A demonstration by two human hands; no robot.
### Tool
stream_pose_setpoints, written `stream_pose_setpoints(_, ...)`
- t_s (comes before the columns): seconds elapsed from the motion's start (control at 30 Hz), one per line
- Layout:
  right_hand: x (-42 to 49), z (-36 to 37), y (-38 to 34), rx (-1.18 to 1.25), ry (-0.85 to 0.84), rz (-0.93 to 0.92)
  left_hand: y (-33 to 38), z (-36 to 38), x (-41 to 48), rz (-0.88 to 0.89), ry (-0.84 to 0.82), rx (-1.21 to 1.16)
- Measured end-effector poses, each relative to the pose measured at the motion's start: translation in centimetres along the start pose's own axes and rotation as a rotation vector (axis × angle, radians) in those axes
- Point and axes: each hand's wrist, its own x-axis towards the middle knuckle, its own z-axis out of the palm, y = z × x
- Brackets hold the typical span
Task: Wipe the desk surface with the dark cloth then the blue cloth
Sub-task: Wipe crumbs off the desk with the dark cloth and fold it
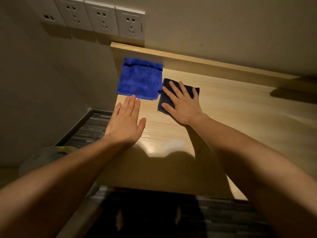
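Note:
A folded dark cloth lies on the light wooden desk, just right of a bright blue cloth that lies flat near the desk's left end. My right hand presses flat on the dark cloth with fingers spread, covering most of it. My left hand is flat and empty, fingers together, over the desk's left edge; its fingertips reach the blue cloth's near edge.
A raised wooden ledge runs along the back of the desk against the wall. Several wall sockets sit above the left end. Below the desk's left edge is a bin with a clear liner on the dark floor.

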Motion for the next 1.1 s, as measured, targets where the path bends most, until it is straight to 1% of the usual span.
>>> stream_pose_setpoints(0.23, -5.4, 1.6, -4.0, 0.011, 0.019, 0.01, -0.1, -0.1, -0.3, 0.031, 0.019, -0.005)
stream_pose_setpoints(0.4, -9.0, 2.4, -6.3, -0.006, 0.001, -0.003, -0.1, -0.4, -0.3, 0.047, 0.006, -0.012)
stream_pose_setpoints(0.8, -17.7, 4.6, -11.9, -0.02, -0.029, -0.103, -0.4, -0.6, -0.7, 0.077, 0.015, -0.062)
stream_pose_setpoints(1.0, -20.8, 5.1, -13.9, 0.032, 0.004, -0.132, -0.6, -0.8, -0.5, 0.092, -0.018, -0.095)
stream_pose_setpoints(1.1, -22.0, 5.1, -14.7, 0.123, 0.036, -0.132, -0.8, -1.4, -0.6, 0.118, -0.028, -0.115)
